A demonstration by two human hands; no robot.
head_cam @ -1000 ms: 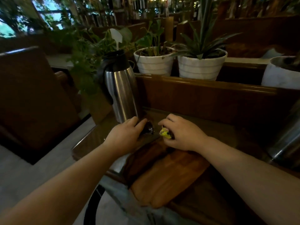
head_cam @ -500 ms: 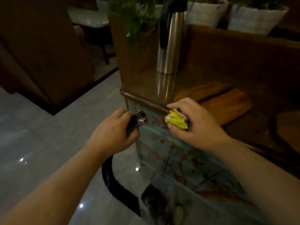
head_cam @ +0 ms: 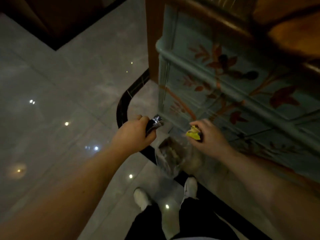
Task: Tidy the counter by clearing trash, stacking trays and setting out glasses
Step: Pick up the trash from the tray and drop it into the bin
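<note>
Glossy tiled floor (head_cam: 69,84), shiny foil wrapper (head_cam: 155,122), wooden countertop (head_cam: 285,32)

A glossy pale tiled floor (head_cam: 65,87) carries a clear-lined waste bin (head_cam: 170,155) beside the painted cabinet (head_cam: 233,87).

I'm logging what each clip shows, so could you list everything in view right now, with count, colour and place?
dark wrapper: one, black and silver, gripped in the left hand.
yellow wrapper: one, yellow, crumpled, pinched in the right hand.
bag-lined bin: one, clear liner, contents blurred, on the floor below and between the hands.
cabinet: one, pale teal with red-orange leaf painting, on the right.
counter top: one, brown wood, upper right above the cabinet.
wooden tray: at least one, orange-brown, on the counter top, blurred.
floor: grey glossy tile with light reflections and a curved black border.
shoes: two, white, bottom centre.
left hand: one, closed.
right hand: one, closed.
</note>
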